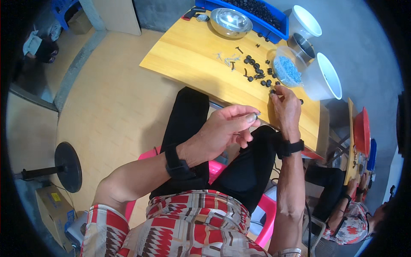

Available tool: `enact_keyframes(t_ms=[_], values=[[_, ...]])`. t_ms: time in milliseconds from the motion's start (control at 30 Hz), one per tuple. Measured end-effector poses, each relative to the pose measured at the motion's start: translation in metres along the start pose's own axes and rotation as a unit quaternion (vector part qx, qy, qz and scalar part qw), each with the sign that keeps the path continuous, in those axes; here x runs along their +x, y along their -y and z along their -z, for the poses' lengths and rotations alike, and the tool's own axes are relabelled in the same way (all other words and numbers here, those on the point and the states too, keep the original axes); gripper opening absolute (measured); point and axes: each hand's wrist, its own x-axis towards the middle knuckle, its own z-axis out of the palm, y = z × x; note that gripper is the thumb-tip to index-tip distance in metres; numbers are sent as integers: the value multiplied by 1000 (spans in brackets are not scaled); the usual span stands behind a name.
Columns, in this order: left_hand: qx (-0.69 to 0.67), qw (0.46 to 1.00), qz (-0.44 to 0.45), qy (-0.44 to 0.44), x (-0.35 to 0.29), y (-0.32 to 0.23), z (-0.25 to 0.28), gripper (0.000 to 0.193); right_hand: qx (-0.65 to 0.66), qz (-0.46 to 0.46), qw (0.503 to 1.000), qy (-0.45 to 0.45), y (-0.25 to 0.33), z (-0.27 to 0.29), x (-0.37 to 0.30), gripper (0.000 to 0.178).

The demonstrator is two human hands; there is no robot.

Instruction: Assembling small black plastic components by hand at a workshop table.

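Note:
My left hand (224, 130) is raised over my lap, thumb and forefinger pinched on a small dark piece (257, 116) with a pale tip; its exact kind is too small to tell. At the table's near edge my right hand (286, 107) has its thumb and forefinger closed on a small black round part (272, 91). Just beyond those fingers lies a loose group of black round parts (258, 70), some with stems. To their left are thin silvery pins (229, 59). A clear bowl of small blue pieces (287, 71) stands beyond my right hand.
The wooden table (180, 51) also bears a metal bowl (231, 22), a blue bin (280, 19) of black parts, white tubs (325, 79) and a dark-handled tool (192, 13). A co-worker (349, 218) sits at another table at right. A round black stand base (68, 167) is at left.

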Motion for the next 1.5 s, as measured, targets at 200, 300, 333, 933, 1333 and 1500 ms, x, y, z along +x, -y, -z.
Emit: enact_keyframes(t_ms=[200,300,333,933,1333,1500], values=[[6,1000,2,-15,4,-5,6,23,71,-42,996,23,0,15,15,21],[16,999,8,-39,4,-8,7,23,89,-17,996,6,10,12,24,19],[10,999,6,-42,3,-10,8,22,97,4,995,-9,12,10,27,18],[3,999,0,-47,7,-18,9,24,-21,106,991,74,44,-33,80,15],[22,998,-24,-56,6,-10,9,25,492,-111,861,67,66,22,-35,21],[54,998,-12,-16,4,1,2,25,441,-76,889,93,49,41,-63,32]])
